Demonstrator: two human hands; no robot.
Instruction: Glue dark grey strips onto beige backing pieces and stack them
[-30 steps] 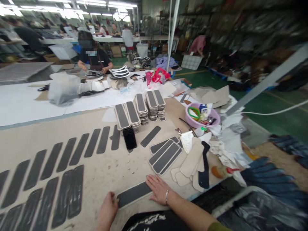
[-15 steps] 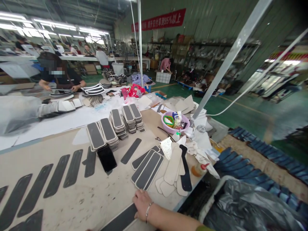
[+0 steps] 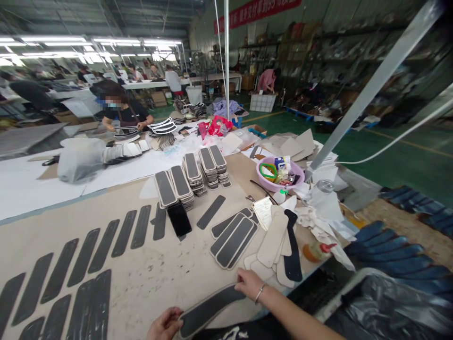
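A long dark grey panel with rounded ends and a pale border (image 3: 210, 307) lies at the table's near edge, in front of my body. My left hand (image 3: 164, 323) pinches its left end between thumb and fingers. At the far right end, my right hand (image 3: 249, 284), with a bangle on the wrist, is closed on the panel's edge. Just beyond that hand are several similar bordered panels (image 3: 235, 242), overlapping. Pale blank pieces (image 3: 272, 238) lie to their right, with a black strip with small holes (image 3: 292, 245) among them.
Rows of dark glossy strips (image 3: 101, 245) cover the table's left. Behind them stand stacks of bordered panels (image 3: 182, 182) and a black phone (image 3: 179, 220). A purple basin (image 3: 279, 182) and a red-tipped bottle (image 3: 317, 251) are at right. A co-worker (image 3: 122, 113) sits across the table.
The view has swung left, so the scene sits further right. My left hand has come into view at the panel's left end, and the panel shows more fully. My right hand still grips it.
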